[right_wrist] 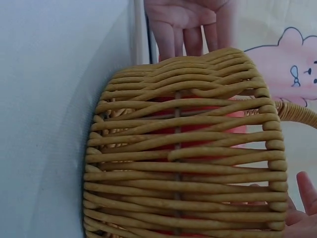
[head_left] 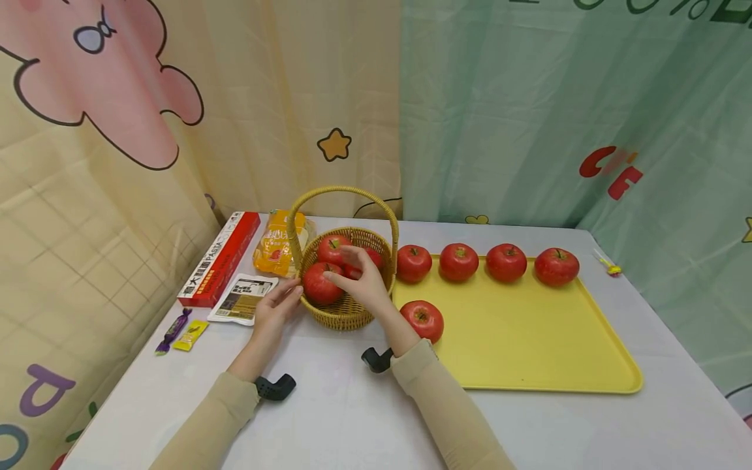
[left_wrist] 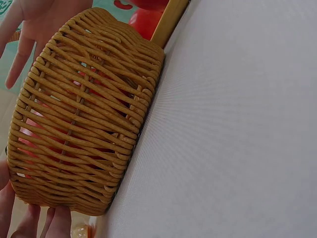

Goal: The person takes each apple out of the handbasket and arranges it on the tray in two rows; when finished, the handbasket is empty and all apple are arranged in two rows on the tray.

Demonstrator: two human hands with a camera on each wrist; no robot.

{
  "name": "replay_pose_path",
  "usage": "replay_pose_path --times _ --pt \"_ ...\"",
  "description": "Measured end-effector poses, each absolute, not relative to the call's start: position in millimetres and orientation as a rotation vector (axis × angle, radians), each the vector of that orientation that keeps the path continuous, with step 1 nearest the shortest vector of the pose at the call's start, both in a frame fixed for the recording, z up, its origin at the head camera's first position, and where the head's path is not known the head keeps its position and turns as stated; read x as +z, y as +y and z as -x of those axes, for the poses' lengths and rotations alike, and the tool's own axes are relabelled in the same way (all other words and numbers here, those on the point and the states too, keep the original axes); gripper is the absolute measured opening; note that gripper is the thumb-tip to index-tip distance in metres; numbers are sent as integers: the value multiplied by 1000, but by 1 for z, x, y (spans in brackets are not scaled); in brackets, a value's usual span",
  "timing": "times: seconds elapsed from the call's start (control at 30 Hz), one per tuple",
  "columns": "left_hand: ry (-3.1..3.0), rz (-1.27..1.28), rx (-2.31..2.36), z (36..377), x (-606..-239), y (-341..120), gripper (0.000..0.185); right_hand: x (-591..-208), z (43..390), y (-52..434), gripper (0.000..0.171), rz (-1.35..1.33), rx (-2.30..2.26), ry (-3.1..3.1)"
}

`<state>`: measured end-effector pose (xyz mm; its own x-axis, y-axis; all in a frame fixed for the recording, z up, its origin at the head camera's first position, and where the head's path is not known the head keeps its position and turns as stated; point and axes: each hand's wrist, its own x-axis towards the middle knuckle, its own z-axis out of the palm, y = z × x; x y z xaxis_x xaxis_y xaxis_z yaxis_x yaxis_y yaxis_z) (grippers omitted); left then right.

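A wicker basket [head_left: 343, 320] with an arched handle stands left of the middle of the table, with three red apples in it. One apple [head_left: 322, 285] lies at the front left, another apple [head_left: 331, 248] behind it, and a third apple [head_left: 374, 259] to the right, partly covered. My left hand [head_left: 275, 308] touches the basket's left side, fingers fairly straight against the weave. Over the basket's opening hovers my right hand [head_left: 367, 282], fingers and thumb spread, with the thumb close to the front apple; whether it touches that apple I cannot tell.
Right of the basket lies a yellow tray [head_left: 529, 339], with several apples along its back and left edges. A red pasta box [head_left: 229, 261], an orange bag [head_left: 274, 245], a white packet [head_left: 243, 299] and two candies [head_left: 173, 331] lie left. A lollipop [head_left: 611, 267] is far right.
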<state>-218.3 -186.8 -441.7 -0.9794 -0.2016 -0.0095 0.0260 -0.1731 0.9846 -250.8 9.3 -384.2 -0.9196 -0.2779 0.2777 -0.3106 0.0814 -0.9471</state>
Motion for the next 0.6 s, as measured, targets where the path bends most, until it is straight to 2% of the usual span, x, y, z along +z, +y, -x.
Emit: replay_pose_path --times 0.6 --pt "-1921 -210 -2293 219 -442 -187 45 -399 254 0 63 -602 1924 -2418"
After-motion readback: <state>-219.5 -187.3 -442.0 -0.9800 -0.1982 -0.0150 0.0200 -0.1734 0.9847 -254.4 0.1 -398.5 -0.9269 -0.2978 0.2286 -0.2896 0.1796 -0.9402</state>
